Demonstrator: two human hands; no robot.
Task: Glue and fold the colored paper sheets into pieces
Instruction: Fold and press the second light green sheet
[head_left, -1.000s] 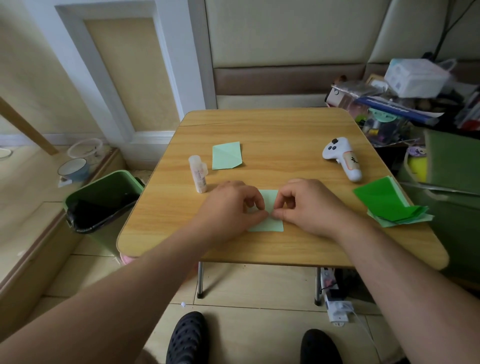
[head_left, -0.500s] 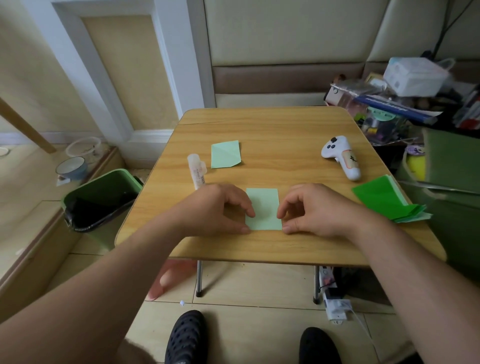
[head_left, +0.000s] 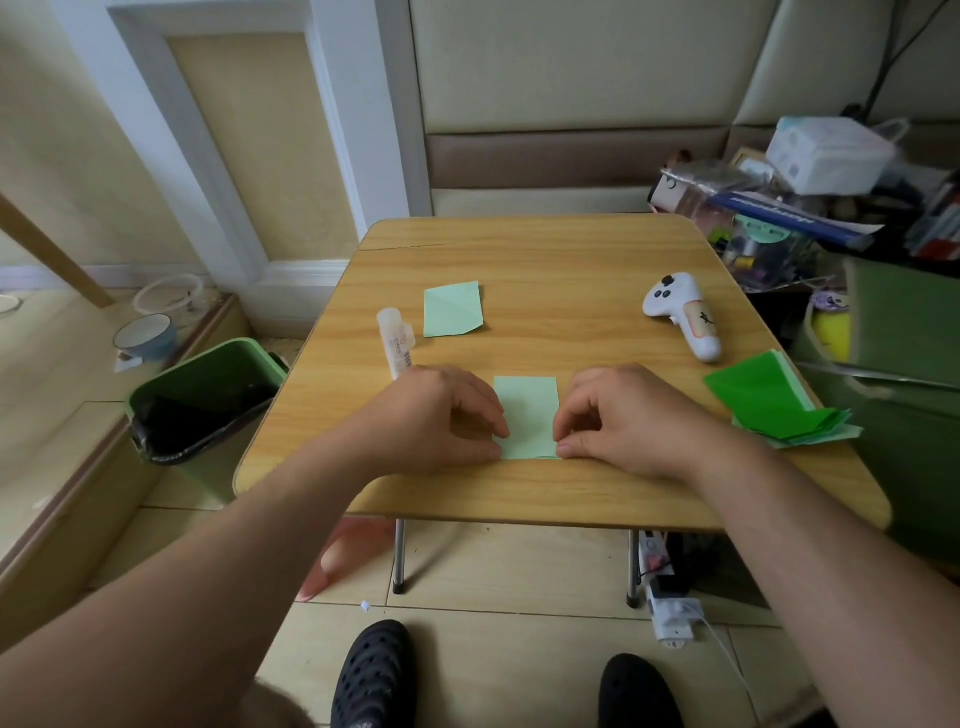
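A light green paper (head_left: 525, 410), folded into a small rectangle, lies flat near the front edge of the wooden table (head_left: 545, 260). My left hand (head_left: 436, 415) pinches its lower left corner with thumb and curled fingers. My right hand (head_left: 628, 421) pinches its lower right corner the same way. A glue stick (head_left: 396, 343) lies just beyond my left hand. A folded light green piece (head_left: 451, 310) rests farther back. A stack of green sheets (head_left: 763, 400) sits at the table's right edge.
A white controller (head_left: 685, 317) lies at the right rear of the table. A green bin (head_left: 197, 400) stands on the floor to the left. Cluttered boxes and bags (head_left: 810, 197) crowd the right side. A power strip (head_left: 670, 613) lies under the table.
My hands moved apart from the middle of the paper to its lower corners, and the paper now lies flat and uncovered between them.
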